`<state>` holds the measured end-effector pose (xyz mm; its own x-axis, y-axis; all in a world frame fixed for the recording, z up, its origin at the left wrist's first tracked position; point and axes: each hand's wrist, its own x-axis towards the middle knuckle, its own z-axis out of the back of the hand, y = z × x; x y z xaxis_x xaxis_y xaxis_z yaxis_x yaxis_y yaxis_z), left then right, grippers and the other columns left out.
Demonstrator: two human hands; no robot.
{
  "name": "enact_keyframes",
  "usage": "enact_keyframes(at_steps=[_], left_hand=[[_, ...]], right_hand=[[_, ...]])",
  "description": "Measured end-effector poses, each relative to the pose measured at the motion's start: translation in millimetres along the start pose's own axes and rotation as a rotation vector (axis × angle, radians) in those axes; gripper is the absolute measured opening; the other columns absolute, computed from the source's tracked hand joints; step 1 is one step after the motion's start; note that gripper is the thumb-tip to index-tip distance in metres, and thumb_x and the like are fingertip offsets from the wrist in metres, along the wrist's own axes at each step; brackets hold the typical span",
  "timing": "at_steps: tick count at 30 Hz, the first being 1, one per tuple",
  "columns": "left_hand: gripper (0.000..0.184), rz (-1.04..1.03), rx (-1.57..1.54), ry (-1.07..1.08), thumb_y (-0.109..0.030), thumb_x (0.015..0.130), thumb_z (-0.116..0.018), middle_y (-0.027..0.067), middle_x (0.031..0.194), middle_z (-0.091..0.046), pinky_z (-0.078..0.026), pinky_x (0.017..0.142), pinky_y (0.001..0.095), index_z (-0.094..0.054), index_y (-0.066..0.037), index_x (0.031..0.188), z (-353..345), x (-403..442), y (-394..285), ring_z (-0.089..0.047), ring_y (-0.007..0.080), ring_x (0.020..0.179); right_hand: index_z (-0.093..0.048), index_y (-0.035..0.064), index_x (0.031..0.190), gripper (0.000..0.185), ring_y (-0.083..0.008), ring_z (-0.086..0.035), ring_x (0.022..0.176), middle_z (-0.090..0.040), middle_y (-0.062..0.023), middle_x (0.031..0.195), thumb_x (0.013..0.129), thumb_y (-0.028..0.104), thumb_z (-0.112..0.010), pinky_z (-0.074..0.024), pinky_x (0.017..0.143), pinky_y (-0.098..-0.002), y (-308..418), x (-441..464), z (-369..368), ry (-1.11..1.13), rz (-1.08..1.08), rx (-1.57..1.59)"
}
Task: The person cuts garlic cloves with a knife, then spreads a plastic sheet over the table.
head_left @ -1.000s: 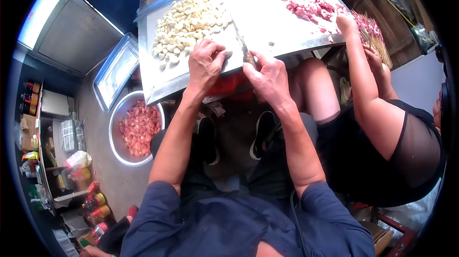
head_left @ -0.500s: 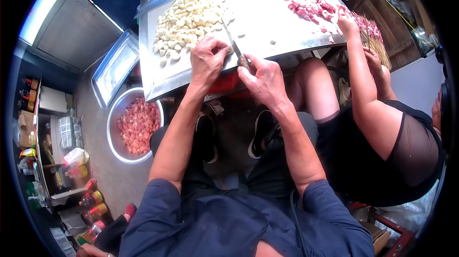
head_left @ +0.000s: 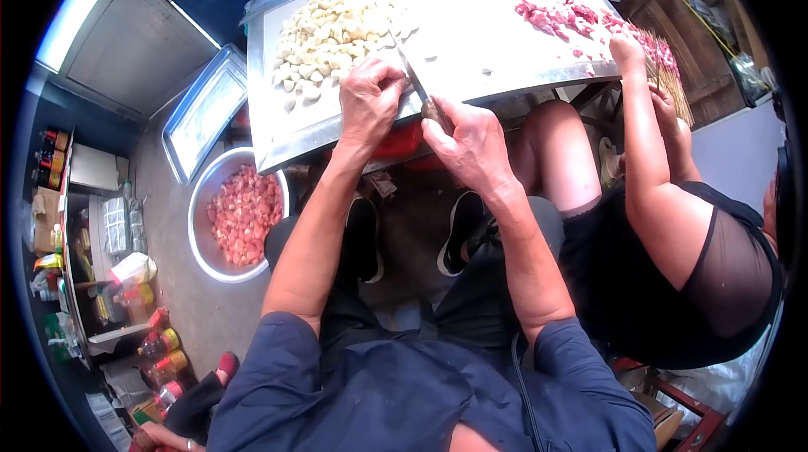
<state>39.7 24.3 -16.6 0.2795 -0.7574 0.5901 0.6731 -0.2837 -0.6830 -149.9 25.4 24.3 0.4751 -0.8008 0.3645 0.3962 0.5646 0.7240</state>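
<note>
Swung leftward since a second ago, the knife (head_left: 412, 75) slants over the near edge of the table (head_left: 463, 23), its tip by the peeled garlic cloves (head_left: 328, 31) heaped on the table's left side. At that near edge, the left hand (head_left: 370, 98) has thumb and forefinger pressed together, on what I cannot tell; the right hand (head_left: 471, 140) wraps curled fingers around the knife's handle.

Desk (head_left: 471, 23): white top, smooth, glossy; metal rim (head_left: 282, 153) along near edge, dull sheen. Knife (head_left: 412, 73) at near edge: smooth metal blade, matt wood-like handle (head_left: 432, 110). Cloves (head_left: 328, 31) toward left edge: smooth. Meat (head_left: 555, 13) toward right edge: moist, glossy. Skewers (head_left: 676, 94) at right edge: matt wood. Tub (head_left: 199, 218) below near-left corner: smooth, metal or plastic unclear. Shirt (head_left: 379, 393): matt cloth. Co-worker's sleeve (head_left: 732, 275): sheer cloth.
</note>
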Motion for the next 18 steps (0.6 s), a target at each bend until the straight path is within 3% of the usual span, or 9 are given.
enact_keyframes(at_steps=[4,6,18], left_hand=[[0.004,0.015,-0.024,0.000,0.002,0.080,-0.075,0.0073,0.085,-0.070,-0.053,0.072,0.0301,-0.073,0.001,0.084,-0.7,0.9,-2.0,-0.066,0.0171,0.078],[0.003,0.011,-0.057,-0.029,0.002,0.076,-0.072,0.0111,0.079,-0.068,-0.052,0.072,0.0364,-0.072,0.001,0.078,-1.5,1.1,-4.1,-0.066,0.0261,0.078],[0.003,0.027,-0.062,-0.012,0.003,0.076,-0.071,0.0112,0.076,-0.067,-0.051,0.070,0.0359,-0.070,0.001,0.078,1.4,1.6,-8.9,-0.065,0.0256,0.074]], right_hand=[[-0.065,0.0038,0.096,0.016,-0.0428,-0.068,0.077,-0.067,-0.0228,0.078,0.089,0.018,-0.063,-0.0525,0.068,-0.0510,2.3,0.3,-0.6,-0.003,0.011,-0.034],[-0.065,0.0039,0.096,0.015,-0.0427,-0.068,0.076,-0.067,-0.0228,0.078,0.089,0.017,-0.064,-0.0526,0.068,-0.0508,4.1,1.8,2.0,-0.007,0.020,-0.044],[-0.067,0.0017,0.088,0.022,-0.0443,-0.067,0.079,-0.068,-0.0240,0.080,0.087,0.022,-0.060,-0.0524,0.071,-0.0530,2.4,16.3,-4.8,0.086,-0.072,-0.056]])
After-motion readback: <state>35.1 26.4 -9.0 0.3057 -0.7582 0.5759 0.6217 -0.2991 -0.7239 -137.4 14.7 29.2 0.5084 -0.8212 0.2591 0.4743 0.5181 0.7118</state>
